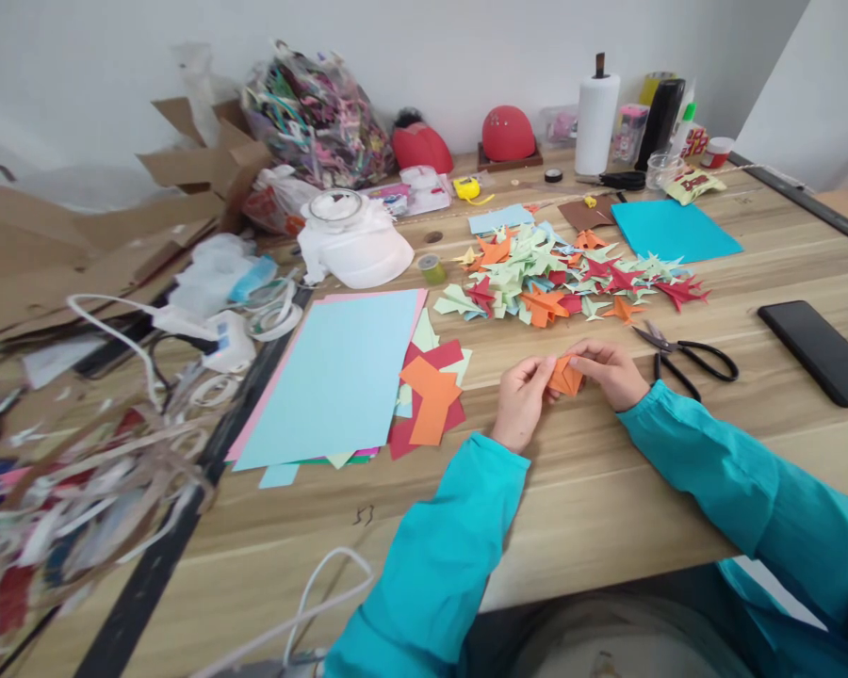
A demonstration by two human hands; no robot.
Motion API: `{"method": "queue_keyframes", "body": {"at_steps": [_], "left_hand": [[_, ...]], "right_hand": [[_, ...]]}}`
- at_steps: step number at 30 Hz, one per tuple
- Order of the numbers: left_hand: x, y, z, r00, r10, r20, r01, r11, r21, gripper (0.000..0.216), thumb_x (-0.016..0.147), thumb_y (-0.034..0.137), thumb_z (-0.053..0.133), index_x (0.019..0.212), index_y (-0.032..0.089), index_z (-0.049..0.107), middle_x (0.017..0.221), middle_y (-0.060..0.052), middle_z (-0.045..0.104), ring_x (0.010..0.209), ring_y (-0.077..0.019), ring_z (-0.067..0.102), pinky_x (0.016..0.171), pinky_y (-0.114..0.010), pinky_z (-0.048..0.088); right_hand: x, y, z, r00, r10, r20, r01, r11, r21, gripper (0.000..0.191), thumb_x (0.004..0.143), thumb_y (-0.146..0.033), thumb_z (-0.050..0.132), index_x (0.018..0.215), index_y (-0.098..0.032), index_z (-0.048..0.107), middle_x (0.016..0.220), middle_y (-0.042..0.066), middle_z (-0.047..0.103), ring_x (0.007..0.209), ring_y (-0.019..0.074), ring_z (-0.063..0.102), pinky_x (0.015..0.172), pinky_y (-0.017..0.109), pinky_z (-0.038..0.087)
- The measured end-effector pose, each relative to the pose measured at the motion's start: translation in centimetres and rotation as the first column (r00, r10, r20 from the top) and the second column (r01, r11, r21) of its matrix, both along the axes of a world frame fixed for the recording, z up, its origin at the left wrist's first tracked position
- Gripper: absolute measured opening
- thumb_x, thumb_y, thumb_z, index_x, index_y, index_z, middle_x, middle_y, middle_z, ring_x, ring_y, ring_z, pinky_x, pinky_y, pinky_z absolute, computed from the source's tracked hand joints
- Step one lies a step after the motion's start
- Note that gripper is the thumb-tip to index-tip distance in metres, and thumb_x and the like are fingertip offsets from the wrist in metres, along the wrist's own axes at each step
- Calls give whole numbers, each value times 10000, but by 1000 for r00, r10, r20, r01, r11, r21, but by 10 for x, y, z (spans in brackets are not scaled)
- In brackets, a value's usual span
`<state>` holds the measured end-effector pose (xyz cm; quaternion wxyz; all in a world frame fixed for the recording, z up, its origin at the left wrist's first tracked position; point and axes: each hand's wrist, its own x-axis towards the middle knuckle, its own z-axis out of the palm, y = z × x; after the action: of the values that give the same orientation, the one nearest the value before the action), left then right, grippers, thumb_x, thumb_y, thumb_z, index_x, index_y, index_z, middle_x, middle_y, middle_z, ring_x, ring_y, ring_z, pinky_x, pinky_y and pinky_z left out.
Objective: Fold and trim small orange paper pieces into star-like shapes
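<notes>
A small folded piece of orange paper [566, 377] is pinched between my two hands, above the wooden table. My left hand [524, 400] grips its left side with thumb and fingers. On its right side, my right hand [609, 370] holds it the same way. Just beyond lies a heap of folded paper shapes [530, 264] in green, orange, red and blue. Black-handled scissors [699, 358] rest to the right of my right hand, blades partly apart. Loose orange paper strips [434, 405] lie over red and green pieces left of my left hand.
Light blue sheets [332, 367] are stacked to the left. A black phone [820, 350] lies at the right, a teal sheet [678, 231] behind. Tangled ribbons and cords [134, 490] crowd the far left. Bottles and a paper roll [597, 122] stand at the back.
</notes>
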<state>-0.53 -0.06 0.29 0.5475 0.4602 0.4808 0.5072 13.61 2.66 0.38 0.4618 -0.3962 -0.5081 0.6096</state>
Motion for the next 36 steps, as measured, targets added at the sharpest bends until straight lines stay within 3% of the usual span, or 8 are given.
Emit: {"method": "queue_keyframes", "body": {"at_steps": [6, 10, 15, 18, 21, 25, 36], "left_hand": [[0, -1, 3, 999, 35, -1, -34, 997, 62, 405, 754, 508, 529, 612, 129, 550, 558, 15, 490, 513, -72, 453, 459, -186, 364], [2, -3, 6, 997, 59, 45, -58, 998, -7, 343, 701, 466, 613, 820, 146, 573, 667, 5, 551, 532, -80, 501, 437, -183, 397], [3, -3, 7, 996, 78, 44, -81, 995, 52, 421, 614, 298, 714, 970, 193, 516, 885, -12, 567, 636, -87, 557, 443, -156, 422], [2, -2, 3, 997, 61, 51, -65, 995, 77, 302, 649, 258, 671, 909, 177, 538, 830, -13, 572, 580, -84, 540, 424, -172, 427], [2, -1, -1, 997, 72, 22, -74, 993, 97, 177, 665, 258, 647, 794, 154, 585, 764, -20, 572, 572, -97, 537, 428, -194, 445], [2, -1, -4, 995, 99, 9, -100, 989, 106, 151, 652, 265, 652, 744, 152, 612, 764, -25, 584, 569, -97, 531, 440, -203, 457], [0, -2, -2, 990, 132, 41, -135, 988, 78, 115, 653, 253, 631, 702, 149, 629, 730, -24, 594, 563, -96, 525, 455, -199, 455]], "right_hand": [[-2, -1, 0, 999, 21, 41, -21, 1000, -3, 309, 561, -400, 754, 693, -157, 616, 600, -4, 618, 541, 112, 555, 503, 240, 445], [-2, -1, -2, 998, -12, 54, 11, 1000, 12, 303, 610, -429, 717, 678, -152, 616, 592, -1, 616, 535, 113, 550, 504, 242, 446], [-1, 1, -3, 999, -40, 18, 40, 999, 28, 296, 600, -399, 729, 752, -162, 638, 637, 8, 640, 550, 119, 561, 502, 245, 451], [-1, 1, -3, 998, -66, -16, 66, 997, 26, 275, 593, -354, 730, 794, -180, 659, 676, 5, 652, 559, 117, 561, 499, 243, 454], [1, 1, -3, 998, -70, 9, 70, 997, 17, 178, 592, -311, 712, 698, -176, 666, 606, -6, 624, 535, 113, 543, 493, 242, 447], [3, 2, -7, 999, -51, -7, 51, 999, -9, 115, 613, -269, 679, 675, -173, 669, 580, -8, 608, 552, 120, 548, 522, 246, 446], [0, 2, -4, 999, -43, -25, 43, 999, 14, 276, 568, -310, 750, 785, -170, 655, 694, 9, 657, 646, 135, 598, 620, 274, 476]]}}
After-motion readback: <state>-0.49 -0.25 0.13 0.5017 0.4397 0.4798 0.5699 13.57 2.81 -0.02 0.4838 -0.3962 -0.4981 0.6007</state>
